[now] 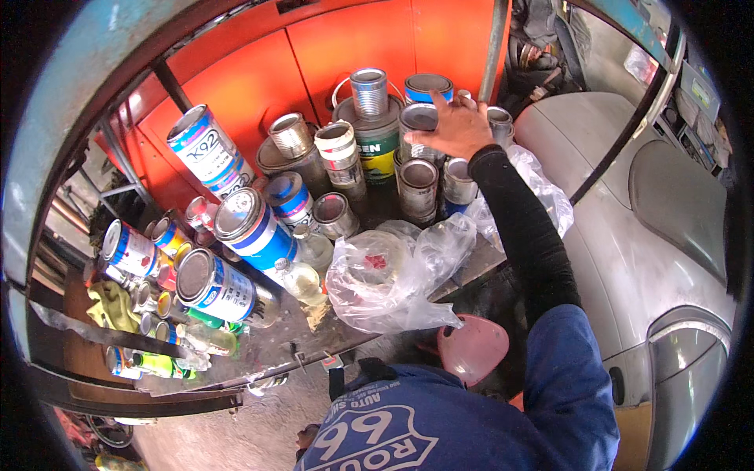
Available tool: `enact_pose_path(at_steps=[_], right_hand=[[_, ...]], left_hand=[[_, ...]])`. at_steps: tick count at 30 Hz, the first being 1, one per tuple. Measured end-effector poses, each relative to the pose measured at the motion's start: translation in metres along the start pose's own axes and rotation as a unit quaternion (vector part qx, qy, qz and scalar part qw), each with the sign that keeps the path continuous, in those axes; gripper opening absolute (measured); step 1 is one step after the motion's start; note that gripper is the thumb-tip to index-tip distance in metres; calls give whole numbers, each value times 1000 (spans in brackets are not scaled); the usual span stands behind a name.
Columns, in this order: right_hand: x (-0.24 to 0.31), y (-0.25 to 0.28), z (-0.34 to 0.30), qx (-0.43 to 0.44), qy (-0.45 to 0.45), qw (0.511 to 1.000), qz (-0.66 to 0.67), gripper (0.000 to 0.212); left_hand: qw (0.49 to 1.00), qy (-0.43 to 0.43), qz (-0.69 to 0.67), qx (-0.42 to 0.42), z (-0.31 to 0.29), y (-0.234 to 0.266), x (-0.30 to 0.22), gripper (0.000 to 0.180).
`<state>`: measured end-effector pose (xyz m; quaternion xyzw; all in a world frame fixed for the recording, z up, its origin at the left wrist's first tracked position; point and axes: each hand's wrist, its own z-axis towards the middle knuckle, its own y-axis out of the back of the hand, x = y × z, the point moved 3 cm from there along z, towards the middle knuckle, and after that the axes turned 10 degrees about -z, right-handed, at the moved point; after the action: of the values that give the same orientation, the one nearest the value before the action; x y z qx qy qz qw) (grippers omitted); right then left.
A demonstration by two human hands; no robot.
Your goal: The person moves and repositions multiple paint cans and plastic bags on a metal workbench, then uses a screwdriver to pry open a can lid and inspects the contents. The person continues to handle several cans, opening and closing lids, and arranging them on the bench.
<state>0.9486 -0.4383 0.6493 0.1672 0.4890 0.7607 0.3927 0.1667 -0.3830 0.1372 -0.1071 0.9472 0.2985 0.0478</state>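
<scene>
My right hand (459, 125), fingers spread, rests flat on top of a grey paint tin (420, 125) in the back row of the crowded counter (267, 349), against the orange cabinet wall (345, 47). My left hand is out of view. Three blue-and-white cans (251, 228) lie tipped on their sides at left; two crumpled clear plastic bags (393, 279) sit at the front.

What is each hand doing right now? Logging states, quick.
Left hand: not in view.
Right hand: fingers spread, resting on round grey metal paint cans; no closed grip.
</scene>
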Motion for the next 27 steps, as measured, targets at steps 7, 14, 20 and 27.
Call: enact_pose_path(at_steps=[7,14,20,27], right_hand=[[26,-8,-7,-136,-22,988,72,105],[24,72,-23,-160,109,915,354,102],[69,106,-57,-98,180,853,480,104],[167,122,-143,58,398,777,484,115]], left_hand=[[1000,8,-21,5,-9,-20,10,72],[999,12,-32,14,-11,-40,24,72],[999,-31,-7,32,-20,-45,28,71],[996,3,-78,34,-74,-20,-11,71]])
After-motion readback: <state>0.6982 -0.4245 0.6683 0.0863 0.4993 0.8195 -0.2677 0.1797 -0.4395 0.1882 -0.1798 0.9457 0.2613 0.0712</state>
